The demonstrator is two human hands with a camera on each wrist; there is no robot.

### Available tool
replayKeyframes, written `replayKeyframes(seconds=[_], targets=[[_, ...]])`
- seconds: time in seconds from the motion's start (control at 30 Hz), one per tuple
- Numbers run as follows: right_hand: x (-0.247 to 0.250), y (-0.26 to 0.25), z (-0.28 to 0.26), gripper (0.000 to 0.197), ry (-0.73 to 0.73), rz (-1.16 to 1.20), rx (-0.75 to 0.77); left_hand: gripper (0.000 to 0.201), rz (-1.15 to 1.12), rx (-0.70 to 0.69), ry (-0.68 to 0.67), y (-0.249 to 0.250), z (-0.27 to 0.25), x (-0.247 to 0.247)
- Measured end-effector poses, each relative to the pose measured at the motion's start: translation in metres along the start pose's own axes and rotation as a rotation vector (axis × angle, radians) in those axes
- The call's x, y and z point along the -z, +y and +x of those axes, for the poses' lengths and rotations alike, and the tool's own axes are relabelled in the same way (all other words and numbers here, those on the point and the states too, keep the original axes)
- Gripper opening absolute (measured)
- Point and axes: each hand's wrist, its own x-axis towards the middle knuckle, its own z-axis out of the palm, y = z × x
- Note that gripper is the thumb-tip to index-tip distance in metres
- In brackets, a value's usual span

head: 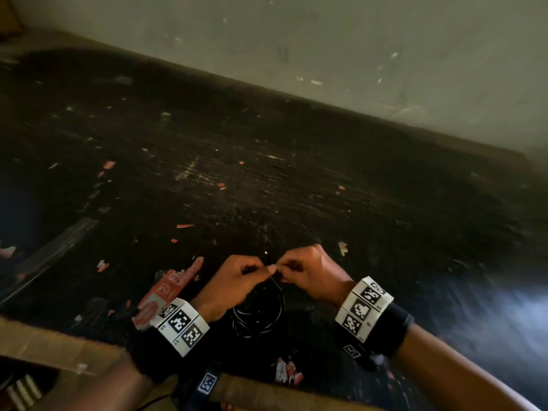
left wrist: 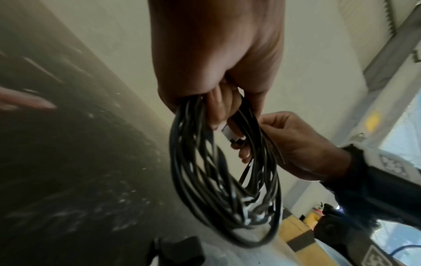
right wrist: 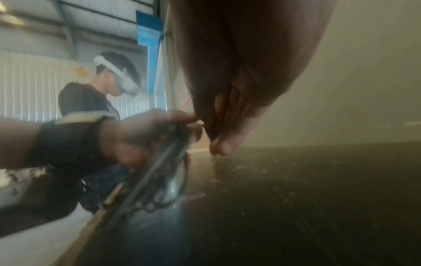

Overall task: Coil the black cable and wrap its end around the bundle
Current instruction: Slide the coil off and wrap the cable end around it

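Fingers (left wrist: 218,108) of left hand (head: 237,280) clamping coiled black cable (left wrist: 223,180); right hand (head: 311,274) pinching free end (wrap step starting), needing tension around bundle.

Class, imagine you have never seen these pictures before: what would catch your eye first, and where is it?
First, the black cable, coiled into many loops that hang from the left hand at the near edge of the dark, scratched table. Next, the right hand meets the left above the coil, pinching a thin end of cable. Checkered marker bands ring both wrists.
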Motion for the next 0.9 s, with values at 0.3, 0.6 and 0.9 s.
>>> replayKeyframes(seconds=[0.3,0.6,0.9], targets=[[0.049,0.002,-0.049,0.019,0.028,-0.307,0.075,0.025,0.261,-0.351,-0.027,0.03,0.015,-0.045],[0.087,0.018,-0.07,0.011,0.413,-0.002,-0.366,0.029,0.324,-0.547,0.157,0.061,0.022,-0.113],[0.123,0.037,-0.094,0.026,0.574,0.615,-0.63,0.025,0.245,-0.65,0.242,0.081,0.028,-0.168]])
